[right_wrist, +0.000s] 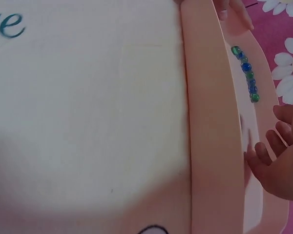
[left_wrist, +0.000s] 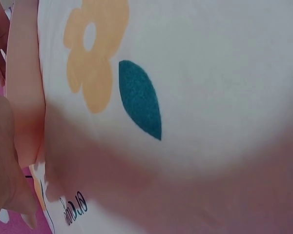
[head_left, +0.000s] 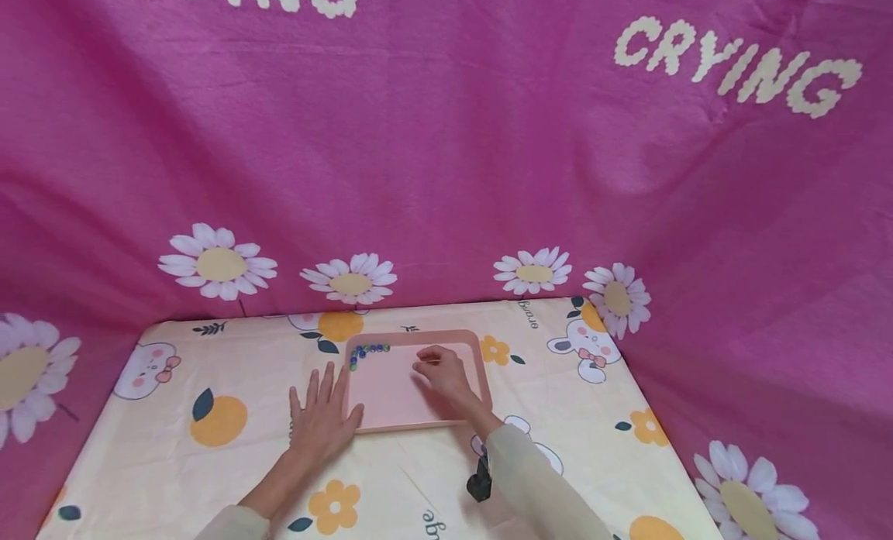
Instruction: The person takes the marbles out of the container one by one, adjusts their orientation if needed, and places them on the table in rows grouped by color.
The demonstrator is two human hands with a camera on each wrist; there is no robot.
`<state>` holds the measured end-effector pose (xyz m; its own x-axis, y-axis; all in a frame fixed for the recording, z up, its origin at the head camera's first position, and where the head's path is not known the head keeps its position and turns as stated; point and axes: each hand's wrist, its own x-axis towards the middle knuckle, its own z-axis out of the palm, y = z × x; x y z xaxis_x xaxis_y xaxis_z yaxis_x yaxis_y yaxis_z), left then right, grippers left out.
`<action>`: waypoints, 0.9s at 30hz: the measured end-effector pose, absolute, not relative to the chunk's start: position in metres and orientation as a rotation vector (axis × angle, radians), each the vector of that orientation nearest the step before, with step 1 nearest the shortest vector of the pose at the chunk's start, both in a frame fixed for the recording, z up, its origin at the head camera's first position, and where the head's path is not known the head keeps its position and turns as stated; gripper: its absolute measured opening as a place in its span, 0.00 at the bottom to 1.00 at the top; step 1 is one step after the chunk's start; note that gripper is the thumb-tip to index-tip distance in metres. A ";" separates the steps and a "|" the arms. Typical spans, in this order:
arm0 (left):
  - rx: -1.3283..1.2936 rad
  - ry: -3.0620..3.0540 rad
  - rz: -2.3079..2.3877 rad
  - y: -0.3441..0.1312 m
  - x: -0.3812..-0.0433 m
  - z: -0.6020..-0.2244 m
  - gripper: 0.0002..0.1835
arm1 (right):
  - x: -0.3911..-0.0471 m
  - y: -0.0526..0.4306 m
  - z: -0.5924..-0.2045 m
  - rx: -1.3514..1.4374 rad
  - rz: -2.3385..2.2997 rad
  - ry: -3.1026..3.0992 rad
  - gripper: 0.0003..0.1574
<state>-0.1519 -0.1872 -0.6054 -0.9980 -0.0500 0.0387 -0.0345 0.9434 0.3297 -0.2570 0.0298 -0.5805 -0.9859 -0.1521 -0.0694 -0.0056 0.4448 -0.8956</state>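
Observation:
A shallow pink tray lies on the table, with several blue and green glass marbles lined up along its far edge and round the far left corner. My left hand rests flat with spread fingers at the tray's left edge; its thumb side shows beside the tray wall in the left wrist view. Over the right half of the tray hovers my right hand. In the right wrist view its fingers are loosely bent, with nothing visible between them, apart from the row of marbles.
A cream tablecloth printed with oranges, flowers and rabbits covers the table. Behind and at both sides hangs a magenta cloth with daisies and lettering. A small black object shows at the right sleeve.

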 end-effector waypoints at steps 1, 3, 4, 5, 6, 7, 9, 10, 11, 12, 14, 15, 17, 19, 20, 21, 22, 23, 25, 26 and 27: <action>0.067 -3.049 -0.521 -0.187 -0.152 -0.605 0.45 | -0.258 0.028 -0.582 -0.127 -1.578 2.544 0.13; 0.062 -3.038 -0.529 -0.186 -0.152 -0.605 0.45 | -0.260 0.026 -0.584 -0.108 -1.576 2.544 0.13; 0.061 -3.035 -0.532 -0.186 -0.151 -0.605 0.45 | -0.260 0.025 -0.585 -0.094 -1.585 2.539 0.13; 0.062 -3.035 -0.531 -0.185 -0.151 -0.605 0.45 | -0.261 0.023 -0.586 -0.091 -1.591 2.541 0.13; 0.063 -3.033 -0.533 -0.186 -0.151 -0.605 0.45 | -0.262 0.022 -0.586 -0.087 -1.598 2.545 0.14; 0.064 -3.033 -0.534 -0.186 -0.151 -0.605 0.45 | -0.262 0.020 -0.587 -0.085 -1.609 2.545 0.14; 0.069 -3.040 -0.524 -0.186 -0.151 -0.605 0.44 | -0.263 0.017 -0.587 -0.086 -1.632 2.552 0.15; 0.073 -3.045 -0.524 -0.186 -0.151 -0.605 0.44 | -0.263 0.016 -0.587 -0.087 -1.640 2.555 0.16; 0.075 -3.047 -0.521 -0.186 -0.151 -0.605 0.44 | -0.264 0.014 -0.587 -0.089 -1.641 2.561 0.16; 0.074 -3.046 -0.524 -0.186 -0.151 -0.605 0.44 | -0.265 0.013 -0.588 -0.079 -1.645 2.557 0.16; 0.063 -3.046 -0.530 -0.185 -0.152 -0.604 0.44 | -0.267 0.012 -0.588 -0.052 -1.654 2.552 0.15; 0.055 -3.045 -0.534 -0.184 -0.153 -0.604 0.44 | -0.268 0.011 -0.589 -0.036 -1.659 2.549 0.15; 0.043 -3.039 -0.538 -0.184 -0.153 -0.604 0.44 | -0.270 0.008 -0.589 -0.013 -1.668 2.538 0.14; 0.048 -3.028 -0.535 -0.186 -0.152 -0.603 0.43 | -0.271 0.004 -0.592 0.005 -1.686 2.510 0.14; 0.054 -3.025 -0.529 -0.187 -0.152 -0.604 0.43 | -0.271 0.002 -0.592 0.010 -1.695 2.495 0.14; 0.059 -3.021 -0.527 -0.188 -0.151 -0.604 0.43 | -0.272 0.000 -0.593 0.016 -1.700 2.485 0.14; 0.064 -3.019 -0.528 -0.189 -0.151 -0.604 0.43 | -0.272 -0.003 -0.593 0.023 -1.706 2.475 0.14; 0.066 -3.019 -0.528 -0.190 -0.150 -0.604 0.43 | -0.272 -0.005 -0.594 0.031 -1.710 2.467 0.14; 0.059 -3.026 -0.530 -0.190 -0.151 -0.605 0.43 | -0.273 -0.008 -0.594 0.050 -1.710 2.462 0.13; 0.053 -3.033 -0.538 -0.189 -0.151 -0.605 0.43 | -0.273 -0.009 -0.593 0.057 -1.705 2.465 0.13; 0.045 -3.035 -0.546 -0.189 -0.152 -0.605 0.43 | -0.274 -0.009 -0.593 0.056 -1.693 2.475 0.13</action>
